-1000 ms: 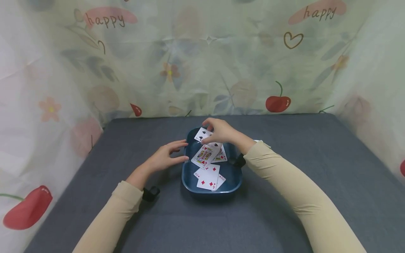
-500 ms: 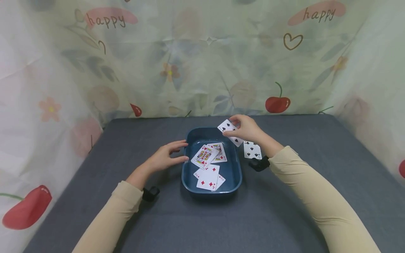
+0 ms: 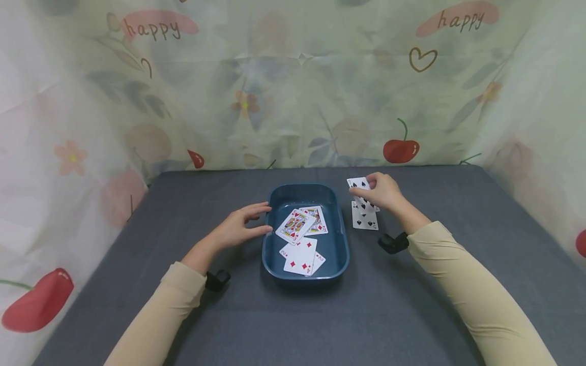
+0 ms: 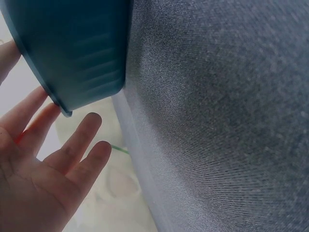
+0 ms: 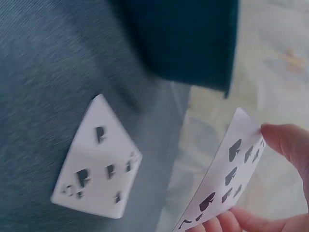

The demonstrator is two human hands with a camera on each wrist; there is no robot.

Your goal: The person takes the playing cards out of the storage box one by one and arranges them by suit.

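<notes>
My right hand point(image 3: 384, 193) pinches a playing card of spades point(image 5: 227, 169) between thumb and fingers, to the right of the blue tray point(image 3: 302, 194). The held card is tilted above another spade card point(image 3: 364, 222), a five, that lies face up on the table; it overlaps this one's far part in the head view. On the tray's other side my left hand point(image 3: 235, 227) rests its extended fingers against the rim. In the left wrist view, fingertips point(image 4: 52, 110) touch the rim while two others stand apart from it.
Inside the tray a heart face card point(image 3: 293, 226) overlaps a diamond face card point(image 3: 321, 223). Nearer the front, a four of diamonds point(image 3: 301, 256) covers part of a red two point(image 3: 319, 260). A grey cloth point(image 3: 293, 325) covers the table; a patterned curtain point(image 3: 293, 101) hangs behind.
My right hand has lifted the spade card out of the tray's far end and carried it right, over the card on the table. My left hand has stayed at the rim.
</notes>
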